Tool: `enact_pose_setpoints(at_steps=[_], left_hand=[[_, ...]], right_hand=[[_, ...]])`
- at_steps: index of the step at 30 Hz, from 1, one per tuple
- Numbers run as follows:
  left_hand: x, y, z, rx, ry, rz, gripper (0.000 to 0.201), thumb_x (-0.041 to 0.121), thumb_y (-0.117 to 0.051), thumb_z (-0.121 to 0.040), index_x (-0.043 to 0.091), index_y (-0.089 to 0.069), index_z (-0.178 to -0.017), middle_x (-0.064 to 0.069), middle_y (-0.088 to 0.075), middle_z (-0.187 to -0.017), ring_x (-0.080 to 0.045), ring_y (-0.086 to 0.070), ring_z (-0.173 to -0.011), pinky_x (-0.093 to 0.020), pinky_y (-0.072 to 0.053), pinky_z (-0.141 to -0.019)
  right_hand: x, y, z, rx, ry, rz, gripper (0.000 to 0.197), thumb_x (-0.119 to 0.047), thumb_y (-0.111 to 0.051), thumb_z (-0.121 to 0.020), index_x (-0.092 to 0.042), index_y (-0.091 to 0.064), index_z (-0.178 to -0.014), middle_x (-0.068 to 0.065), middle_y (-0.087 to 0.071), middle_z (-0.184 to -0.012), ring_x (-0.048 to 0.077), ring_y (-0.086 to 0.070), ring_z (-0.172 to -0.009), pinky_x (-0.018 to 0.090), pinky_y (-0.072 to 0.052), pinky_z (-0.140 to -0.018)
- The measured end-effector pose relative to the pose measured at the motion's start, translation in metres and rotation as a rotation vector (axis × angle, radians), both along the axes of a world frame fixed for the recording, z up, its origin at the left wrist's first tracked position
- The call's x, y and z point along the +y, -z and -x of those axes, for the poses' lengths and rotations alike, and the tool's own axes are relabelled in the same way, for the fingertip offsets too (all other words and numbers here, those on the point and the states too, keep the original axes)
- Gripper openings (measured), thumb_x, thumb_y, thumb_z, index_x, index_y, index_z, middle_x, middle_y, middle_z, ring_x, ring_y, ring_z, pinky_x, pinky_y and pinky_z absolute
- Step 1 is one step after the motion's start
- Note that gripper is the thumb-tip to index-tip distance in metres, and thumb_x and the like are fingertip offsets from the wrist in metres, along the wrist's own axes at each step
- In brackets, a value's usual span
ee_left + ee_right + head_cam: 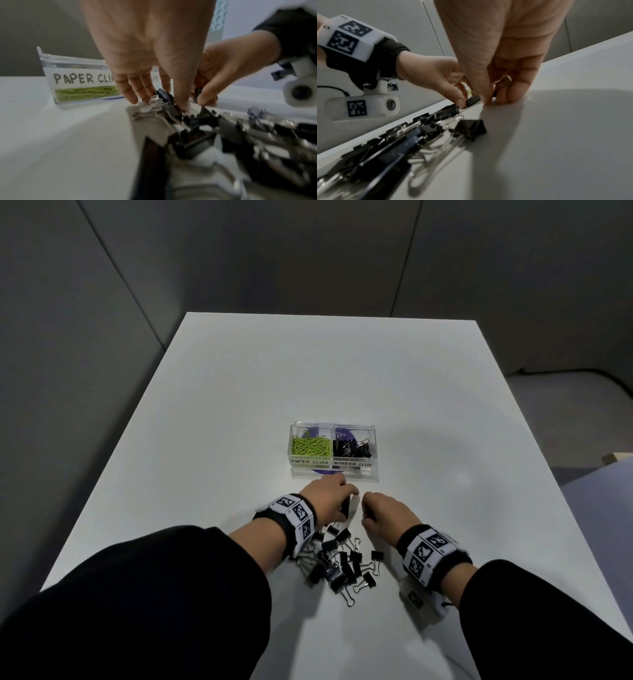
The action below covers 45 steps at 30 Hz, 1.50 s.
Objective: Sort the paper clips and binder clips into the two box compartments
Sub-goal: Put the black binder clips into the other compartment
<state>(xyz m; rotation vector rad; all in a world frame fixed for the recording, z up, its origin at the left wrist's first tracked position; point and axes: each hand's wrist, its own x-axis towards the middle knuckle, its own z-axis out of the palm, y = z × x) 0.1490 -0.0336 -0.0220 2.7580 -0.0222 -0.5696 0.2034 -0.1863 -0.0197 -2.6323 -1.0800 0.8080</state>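
Observation:
A clear two-compartment box [334, 470] stands mid-table. Its left compartment, labelled PAPER CLIPS, holds green paper clips [311, 446]; its right one, labelled BINDER CLIPS, holds black binder clips [352, 448]. Several more black binder clips [342, 563] lie in a pile between my wrists. Just in front of the box, my left hand [347, 503] pinches a black binder clip [164, 94] low over the table at the pile's far end. Beside it my right hand [364, 510] has fingers curled round another binder clip, whose wire handle [503, 81] shows between them, fingertips touching the table.
The white table [239, 405] runs back to grey panel walls. A purple disc [327, 471] shows under the box. Both wrists carry marker bands and small white cameras [363, 108]. Black sleeves cover the forearms at the near table edge.

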Motion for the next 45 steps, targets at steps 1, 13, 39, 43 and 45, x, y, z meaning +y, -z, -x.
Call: enact_pose_setpoints(at_steps=[1,13,39,43,45], left_hand=[[0.0,-0.001,-0.002,0.041,-0.029,0.031,0.055,0.022,-0.068,-0.08,0.018,-0.045,-0.13,-0.01,-0.044,-0.126,-0.028,-0.048,-0.113,-0.038,-0.045,-0.092],[-0.004,-0.004,-0.002,0.073,-0.08,0.117,0.029,0.006,-0.054,-0.082,0.008,-0.045,-0.109,-0.013,-0.041,-0.116,-0.03,-0.054,-0.084,-0.033,-0.041,-0.067],[0.022,-0.01,0.057,0.14,-0.028,0.029,0.053,0.038,-0.07,-0.077,0.017,-0.046,-0.119,-0.005,-0.048,-0.118,-0.024,-0.057,-0.098,-0.031,-0.044,-0.078],[0.021,-0.006,0.063,0.125,0.021,-0.016,0.036,0.031,-0.062,-0.085,0.016,-0.051,-0.116,-0.008,-0.051,-0.118,-0.026,-0.055,-0.103,-0.031,-0.041,-0.078],[0.02,-0.004,0.064,0.095,0.034,-0.03,0.033,0.031,-0.059,-0.088,0.016,-0.051,-0.116,-0.007,-0.051,-0.119,-0.026,-0.055,-0.104,-0.031,-0.041,-0.078]], right_hand=[[-0.001,-0.001,0.0,0.028,0.028,-0.004,0.01,-0.014,-0.051,-0.087,-0.014,-0.041,-0.087,0.006,-0.052,-0.091,0.028,-0.054,-0.087,0.03,-0.035,-0.069],[-0.007,0.001,-0.004,0.061,0.135,-0.05,0.01,-0.012,-0.043,-0.088,-0.014,-0.047,-0.08,0.005,-0.049,-0.087,0.022,-0.048,-0.079,0.029,-0.036,-0.07],[0.02,0.003,0.028,0.113,0.042,0.06,0.028,-0.024,-0.062,-0.083,-0.01,-0.051,-0.105,0.011,-0.053,-0.116,0.028,-0.056,-0.101,0.032,-0.041,-0.078],[0.021,0.006,0.024,0.124,0.018,0.074,0.02,-0.024,-0.057,-0.086,-0.017,-0.039,-0.079,0.009,-0.052,-0.095,0.022,-0.047,-0.083,0.03,-0.035,-0.071],[0.02,0.004,0.022,0.134,0.039,0.046,0.019,-0.023,-0.049,-0.091,-0.015,-0.035,-0.08,0.006,-0.048,-0.084,0.021,-0.045,-0.079,0.03,-0.034,-0.069]])
